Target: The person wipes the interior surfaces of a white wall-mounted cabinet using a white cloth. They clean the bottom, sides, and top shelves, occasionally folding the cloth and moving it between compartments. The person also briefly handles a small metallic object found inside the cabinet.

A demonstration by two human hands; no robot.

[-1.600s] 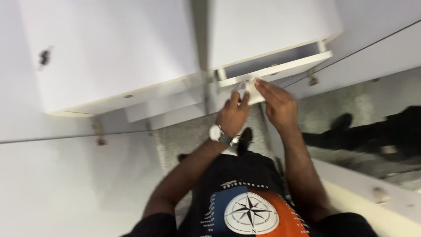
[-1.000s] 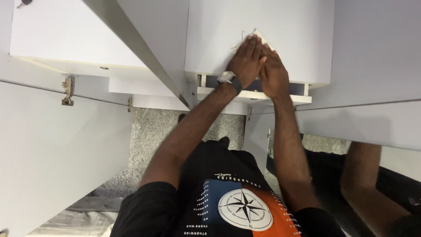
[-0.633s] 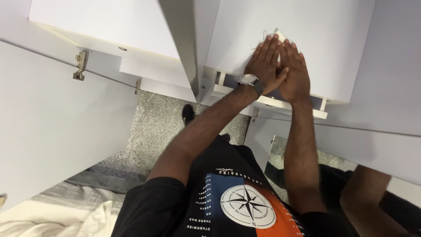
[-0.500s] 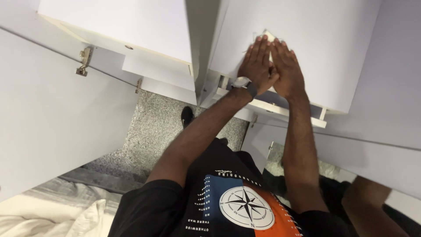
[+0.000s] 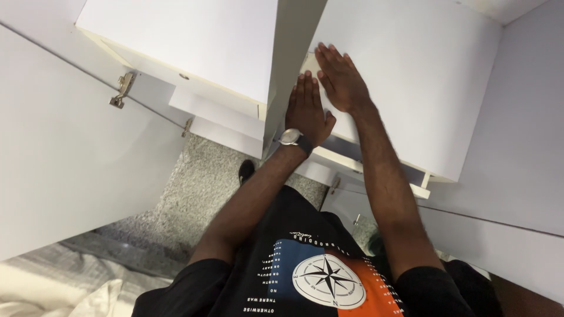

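Fingers (image 5: 338, 64) extended and pressed together, your right hand (image 5: 341, 82) now lies flat on the white drawer front (image 5: 411, 76) while your left hand (image 5: 305, 111), formerly stacked beside it, has dropped toward the drawer's lower edge, indicating continued pushing.
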